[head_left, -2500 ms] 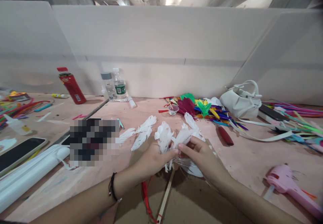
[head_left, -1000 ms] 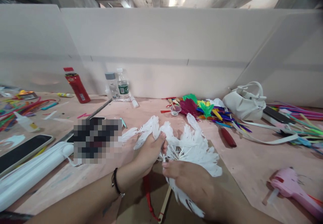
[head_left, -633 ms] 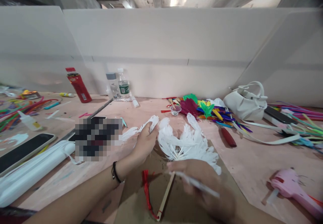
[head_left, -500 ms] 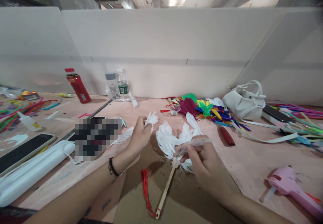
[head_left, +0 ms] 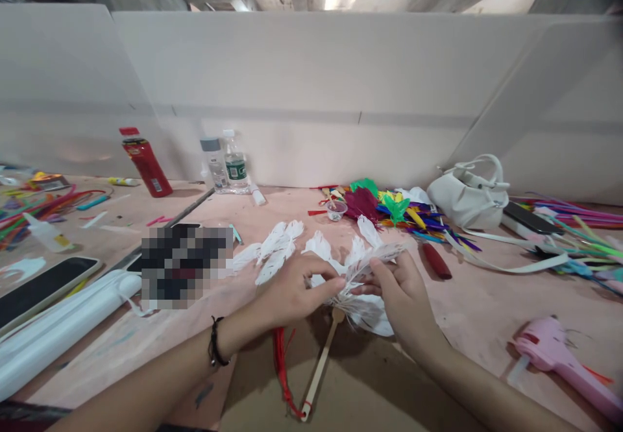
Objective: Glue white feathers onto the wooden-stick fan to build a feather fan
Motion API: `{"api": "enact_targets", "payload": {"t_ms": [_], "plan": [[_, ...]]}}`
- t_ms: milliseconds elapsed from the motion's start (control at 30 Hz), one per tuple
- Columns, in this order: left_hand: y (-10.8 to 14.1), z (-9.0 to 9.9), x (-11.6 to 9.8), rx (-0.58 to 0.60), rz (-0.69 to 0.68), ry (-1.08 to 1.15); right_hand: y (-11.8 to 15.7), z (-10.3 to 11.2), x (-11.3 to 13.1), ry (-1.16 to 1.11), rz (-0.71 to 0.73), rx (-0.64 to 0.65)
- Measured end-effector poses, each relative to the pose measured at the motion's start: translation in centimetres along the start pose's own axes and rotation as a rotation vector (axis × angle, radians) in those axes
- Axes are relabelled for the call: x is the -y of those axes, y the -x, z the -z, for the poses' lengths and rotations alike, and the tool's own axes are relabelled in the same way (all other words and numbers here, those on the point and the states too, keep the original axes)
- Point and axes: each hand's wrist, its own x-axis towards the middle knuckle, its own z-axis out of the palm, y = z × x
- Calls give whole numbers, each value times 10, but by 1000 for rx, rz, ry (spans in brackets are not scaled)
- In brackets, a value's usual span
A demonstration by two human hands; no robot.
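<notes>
My right hand [head_left: 406, 302] pinches a white feather [head_left: 372, 258] between thumb and fingers, above the fan. My left hand [head_left: 304, 292] is closed at the other end of this feather, its thumb and fingertips meeting there. Below them lies a fan of white feathers [head_left: 372, 315] spread around a light wooden handle [head_left: 321, 370]. A red tassel [head_left: 281, 370] is tied to the handle's lower end. Both hands cover part of the fan's middle. More loose white feathers [head_left: 280, 248] lie just beyond my left hand.
A brown board [head_left: 389, 399] lies beneath the fan. To the right are a pink glue gun [head_left: 549, 348], a dark red object [head_left: 435, 261] and a white handbag [head_left: 470, 195]. Coloured feathers [head_left: 363, 205] are heaped at the back. Bottles [head_left: 236, 169] and phones [head_left: 46, 289] stand or lie leftward.
My left hand has moved right, from the loose white feathers to the feather in my right hand. The loose feathers now show more fully. My right hand has shifted slightly.
</notes>
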Motion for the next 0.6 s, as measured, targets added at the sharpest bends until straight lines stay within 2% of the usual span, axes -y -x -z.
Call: {"api": "enact_targets", "payload": {"t_ms": [300,467,600], "plan": [[4,-15,4,9,62,40,-1,10,-8,184,107,69],[3,-15,6,1,119,144,2,6,4,132,212,132],[0,-15,11,-15,168,300,3,1,17,286,253,232]]}}
